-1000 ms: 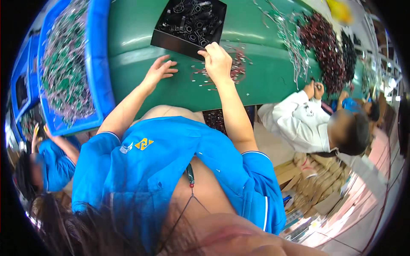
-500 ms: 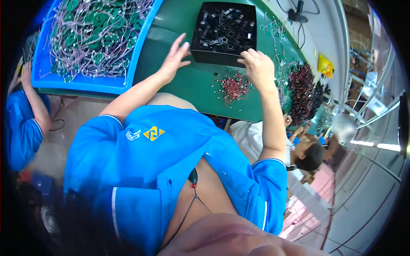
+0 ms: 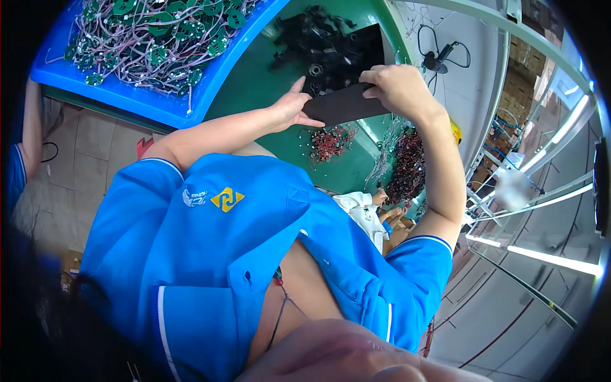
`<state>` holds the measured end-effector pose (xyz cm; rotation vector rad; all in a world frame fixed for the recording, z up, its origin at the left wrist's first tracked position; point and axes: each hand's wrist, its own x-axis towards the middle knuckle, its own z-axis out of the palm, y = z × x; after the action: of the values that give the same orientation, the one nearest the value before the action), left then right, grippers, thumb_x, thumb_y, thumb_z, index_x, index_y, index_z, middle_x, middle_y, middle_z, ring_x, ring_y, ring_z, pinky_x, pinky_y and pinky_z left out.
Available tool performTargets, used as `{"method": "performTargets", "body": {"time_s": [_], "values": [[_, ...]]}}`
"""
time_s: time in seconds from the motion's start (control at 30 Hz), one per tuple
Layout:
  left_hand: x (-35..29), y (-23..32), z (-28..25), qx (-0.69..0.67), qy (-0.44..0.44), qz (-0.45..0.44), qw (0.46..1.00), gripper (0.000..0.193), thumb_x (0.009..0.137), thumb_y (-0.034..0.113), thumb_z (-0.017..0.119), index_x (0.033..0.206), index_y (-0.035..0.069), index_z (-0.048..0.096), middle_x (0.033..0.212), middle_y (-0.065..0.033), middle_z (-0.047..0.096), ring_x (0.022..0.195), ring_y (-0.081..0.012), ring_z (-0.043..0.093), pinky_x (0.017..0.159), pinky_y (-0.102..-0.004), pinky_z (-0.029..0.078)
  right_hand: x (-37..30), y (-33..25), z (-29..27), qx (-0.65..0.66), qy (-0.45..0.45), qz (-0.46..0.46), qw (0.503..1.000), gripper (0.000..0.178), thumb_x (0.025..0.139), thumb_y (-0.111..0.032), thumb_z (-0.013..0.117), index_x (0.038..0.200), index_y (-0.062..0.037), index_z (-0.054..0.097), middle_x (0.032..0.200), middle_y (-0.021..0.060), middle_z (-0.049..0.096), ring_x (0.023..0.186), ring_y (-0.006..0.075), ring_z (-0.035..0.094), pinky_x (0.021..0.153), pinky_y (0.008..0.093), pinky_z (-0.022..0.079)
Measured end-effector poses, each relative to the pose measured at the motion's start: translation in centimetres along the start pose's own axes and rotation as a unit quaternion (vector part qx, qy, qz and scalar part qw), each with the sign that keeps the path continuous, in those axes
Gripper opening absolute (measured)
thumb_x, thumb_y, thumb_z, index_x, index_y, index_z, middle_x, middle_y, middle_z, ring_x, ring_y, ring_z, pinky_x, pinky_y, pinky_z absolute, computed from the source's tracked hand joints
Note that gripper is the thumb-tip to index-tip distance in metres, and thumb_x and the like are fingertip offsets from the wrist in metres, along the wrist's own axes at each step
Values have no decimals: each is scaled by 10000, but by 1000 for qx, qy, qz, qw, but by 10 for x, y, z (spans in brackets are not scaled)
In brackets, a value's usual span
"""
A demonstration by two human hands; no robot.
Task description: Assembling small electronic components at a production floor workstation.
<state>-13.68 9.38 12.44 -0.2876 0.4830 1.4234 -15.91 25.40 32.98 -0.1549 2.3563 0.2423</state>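
Observation:
Between my two hands a black open box (image 3: pixel 347 106) is tilted, its opening facing the far left. Black ring-like parts (image 3: pixel 312 41) spill from it onto the green table (image 3: pixel 245 89), partly blurred by motion; some are still inside. My left hand (image 3: pixel 293 109) grips the box's near left corner, thumb up along the side and fingers beneath. My right hand (image 3: pixel 402 90) is closed over the box's near right edge. Just on my side of the box lies a small heap of red-wired parts (image 3: pixel 331 142).
A blue tray (image 3: pixel 207 95) full of green circuit boards with pale wires stands at the left. Farther right is a bigger dark red pile of wired parts (image 3: pixel 408 164), near another person's hands (image 3: pixel 398 213). A black cable (image 3: pixel 436 62) lies beyond the table's far edge.
The box went from standing level to tilted, and black parts have poured onto the table. My left hand has closed on its corner. My right hand has moved right with the box.

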Motion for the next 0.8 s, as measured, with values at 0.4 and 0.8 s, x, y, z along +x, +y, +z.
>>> {"method": "performTargets", "body": {"time_s": [0.4, 0.8], "values": [[8, 1, -10, -152, -119, -107, 975, 504, 944, 37, 335, 1428, 114, 222, 1233, -216, 519, 1043, -340, 598, 855, -504, 562, 62, -15, -62, -27, -183, 5, 983, 279, 726, -209, 721, 995, -136, 715, 860, 43, 708, 790, 260, 669, 733, 345, 519], [0, -15, 14, 37, -71, 13, 997, 511, 1001, 366, 399, 1426, 96, 311, 1255, -175, 535, 1028, -308, 620, 858, -449, 551, -23, -2, -26, -7, -59, 51, 997, 251, 746, -180, 681, 987, -112, 698, 814, 84, 683, 730, 290, 639, 714, 350, 497]]}}
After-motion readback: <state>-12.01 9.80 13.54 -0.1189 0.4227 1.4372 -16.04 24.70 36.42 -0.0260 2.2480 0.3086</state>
